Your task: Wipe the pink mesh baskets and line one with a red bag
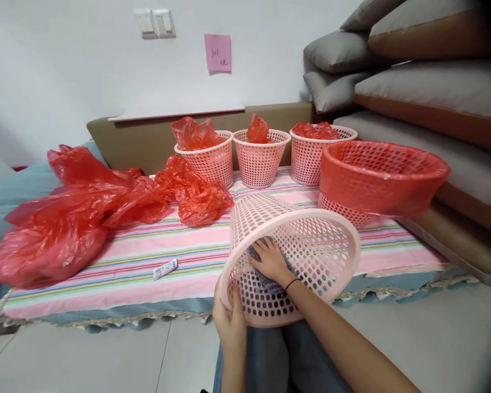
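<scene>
Head view, handling data. Pink basket (249, 218): pos. tipped on its side at front edge of couch (90, 310), mouth toward wearer, rim above the knees. Est. wt. low; perforated wall, prob. thin plastic, stiff but w/ some flex. Smooth finish may slip if damp; mesh prob. weaker than rim, so avoid point load on wall. Take hold at thick rolled rim, thumb one side, fingers the other.

L grip (229, 322): clamped on rim, lower L side. R grip (271, 263): inside basket, fingers spread apart, laid over grey cloth (268, 281) against inner wall; not visibly closed round it. Cloth: soft, limp, est. light; hold flat under palm or bunch it. Full extent n/a (partly hidden by R grip).

Surface: striped cover (204, 256) on couch; prob. soft, gives under load. Rear row, L to R, each w/ red plastic in it: L rear basket (213, 166), mid rear basket (261, 164), R rear basket (309, 164). R of held basket: lined basket (347, 212), red bag (376, 183) over its rim. L side: crumpled red bags (65, 218), thin, prob. slippery; small white packet (165, 269) nearby.

Room: white wall (85, 54) w/ light switches (153, 23) and pink note (218, 53); stacked cushions (429, 90) far R; tiled floor (126, 349) below.
</scene>
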{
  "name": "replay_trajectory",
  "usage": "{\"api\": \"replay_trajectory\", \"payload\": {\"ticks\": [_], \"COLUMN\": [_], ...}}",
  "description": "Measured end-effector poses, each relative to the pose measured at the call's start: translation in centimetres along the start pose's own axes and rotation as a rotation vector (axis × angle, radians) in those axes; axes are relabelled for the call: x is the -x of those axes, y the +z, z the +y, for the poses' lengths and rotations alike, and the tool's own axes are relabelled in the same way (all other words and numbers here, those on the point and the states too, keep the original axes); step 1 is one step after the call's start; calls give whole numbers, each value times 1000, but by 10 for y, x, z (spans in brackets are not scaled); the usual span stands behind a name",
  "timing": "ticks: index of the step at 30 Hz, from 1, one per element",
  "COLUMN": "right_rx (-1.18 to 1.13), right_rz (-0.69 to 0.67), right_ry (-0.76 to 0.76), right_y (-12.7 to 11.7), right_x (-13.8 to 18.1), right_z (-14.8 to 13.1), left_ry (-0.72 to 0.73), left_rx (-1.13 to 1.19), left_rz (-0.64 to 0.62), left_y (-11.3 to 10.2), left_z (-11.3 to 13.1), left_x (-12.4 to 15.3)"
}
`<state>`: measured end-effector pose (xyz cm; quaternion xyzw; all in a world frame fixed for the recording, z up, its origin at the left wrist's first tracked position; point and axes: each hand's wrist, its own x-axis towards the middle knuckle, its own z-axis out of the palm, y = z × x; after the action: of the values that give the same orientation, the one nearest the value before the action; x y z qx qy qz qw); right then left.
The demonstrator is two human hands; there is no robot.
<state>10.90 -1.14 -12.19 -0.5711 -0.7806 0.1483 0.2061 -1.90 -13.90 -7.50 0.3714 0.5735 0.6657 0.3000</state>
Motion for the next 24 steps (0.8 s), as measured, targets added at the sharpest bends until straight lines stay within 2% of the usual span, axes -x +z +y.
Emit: {"api": "replay_trajectory", "payload": {"ticks": [5, 9, 13, 20, 24], "right_rx": [-65, -101, -52, -188, -127], "right_rz": [68, 63, 20, 114, 25], "right_ry": [-44, -141, -229, -215, -270], "right_y": [-20, -40, -47, -58, -60], "right_x": [6, 36, 65, 69, 75], "right_z": [2, 0, 1, 9, 6], "left_ry": [26, 16, 21, 49, 40], "left_rx": [9, 5, 8, 8, 35], "left_rz": [-23, -40, -35, -4, -23], "left_y": [0, -4, -4, 0, 1], "left_z": [-1, -5, -3, 2, 4], "left_x": [-1, -3, -2, -1, 0]}}
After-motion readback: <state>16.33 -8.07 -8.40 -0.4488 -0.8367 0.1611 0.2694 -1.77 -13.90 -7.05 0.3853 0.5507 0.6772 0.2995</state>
